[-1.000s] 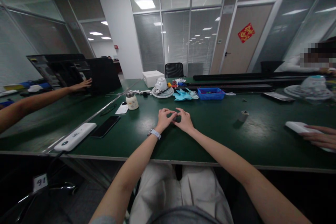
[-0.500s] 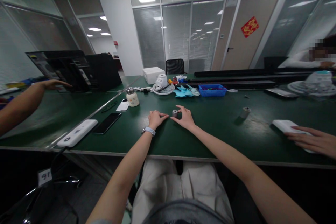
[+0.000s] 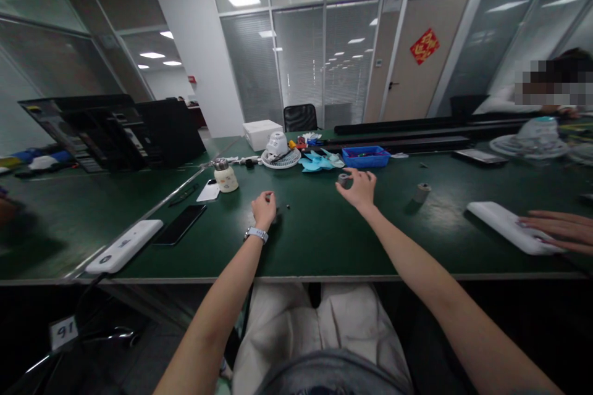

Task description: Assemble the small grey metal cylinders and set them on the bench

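My right hand (image 3: 360, 190) grips a small grey metal cylinder (image 3: 343, 180) between thumb and fingers, in front of the blue tray. My left hand (image 3: 264, 208) is closed above the green table, its fingertips pinched together; what they hold, if anything, is too small to name. A tiny dark piece (image 3: 288, 207) lies on the table just right of my left hand. Another metal cylinder (image 3: 422, 192) stands on the table to the right of my right hand.
Behind my hands are a white fan part (image 3: 278, 151), light-blue blades (image 3: 316, 162) and a blue tray (image 3: 365, 157). Left are a bottle (image 3: 225, 176), phone (image 3: 180, 224) and white power strip (image 3: 125, 247). Another person's hand (image 3: 563, 229) rests by a right-hand power strip (image 3: 512, 227).
My right hand has moved right and away from me with the grey cylinder. My left hand has curled and parted from it. The person's arm at left has mostly withdrawn.
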Available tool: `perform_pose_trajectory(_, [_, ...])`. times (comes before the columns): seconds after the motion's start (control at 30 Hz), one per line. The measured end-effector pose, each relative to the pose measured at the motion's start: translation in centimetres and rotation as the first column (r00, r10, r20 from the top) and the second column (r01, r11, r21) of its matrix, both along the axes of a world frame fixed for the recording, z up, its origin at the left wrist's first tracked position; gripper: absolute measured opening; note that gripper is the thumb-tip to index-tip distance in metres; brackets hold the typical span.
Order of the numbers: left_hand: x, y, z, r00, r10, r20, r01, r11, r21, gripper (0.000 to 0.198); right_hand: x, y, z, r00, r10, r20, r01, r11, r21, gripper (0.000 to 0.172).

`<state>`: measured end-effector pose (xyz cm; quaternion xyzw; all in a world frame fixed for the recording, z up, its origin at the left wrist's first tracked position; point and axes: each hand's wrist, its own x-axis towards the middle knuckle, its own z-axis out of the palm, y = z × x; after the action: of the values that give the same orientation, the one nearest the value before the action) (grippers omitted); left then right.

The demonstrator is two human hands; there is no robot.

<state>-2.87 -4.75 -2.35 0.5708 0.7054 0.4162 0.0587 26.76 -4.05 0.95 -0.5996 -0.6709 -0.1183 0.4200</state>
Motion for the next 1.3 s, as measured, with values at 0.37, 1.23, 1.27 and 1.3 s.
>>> perform_pose_trajectory(0.37, [0.1, -0.3, 0.1, 0.999, -0.014, -0.032, 0.013, 0.999, -0.033, 0.035, 15.7, 1.8, -1.0, 0.753, -0.646, -0.124, 0.610, 0.757, -0.237, 0.047])
perform_pose_trajectory(1.23, [0.1, -0.3, 0.1, 0.997, -0.046, -0.067, 0.046, 0.999, 0.006, 0.032, -14.3, -0.7, -3.0, 0.907, 0.420, 0.004, -0.385, 0.835, -0.392, 0.037])
perform_pose_trajectory(1.27, [0.1, -0.2, 0.1, 0.997, -0.048, -0.065, 0.048, 0.999, 0.006, 0.032, -14.5, -0.6, -3.1, 0.911, 0.413, 0.012, -0.376, 0.842, -0.388, 0.033])
perform_pose_trajectory(1.3, [0.1, -0.2, 0.0, 0.997, -0.048, -0.062, 0.049, 0.999, 0.007, 0.032, -14.5, -0.5, -3.1, 0.913, 0.408, 0.022, -0.370, 0.848, -0.379, 0.029])
